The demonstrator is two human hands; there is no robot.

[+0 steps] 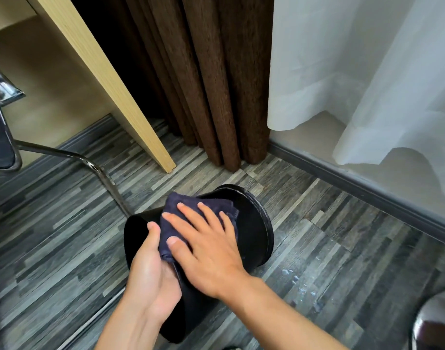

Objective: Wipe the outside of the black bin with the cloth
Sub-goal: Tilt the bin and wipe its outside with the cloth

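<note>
The black bin (254,231) lies tipped on its side on the wood-pattern floor, its base pointing away to the right and its open rim toward me. My left hand (150,269) grips the rim at the near left, thumb on top. A dark blue cloth (176,205) is spread over the bin's upper side. My right hand (206,238) lies flat on the cloth with fingers spread, pressing it against the bin's outer wall. The bin's underside is hidden.
A chrome chair leg (95,168) curves down just left of the bin. A light wooden desk panel (110,79) stands behind, with brown curtains (211,84) and a white sheer curtain (367,72) to the right. A dark baseboard (355,185) runs along the wall. White specks (296,279) dot the floor.
</note>
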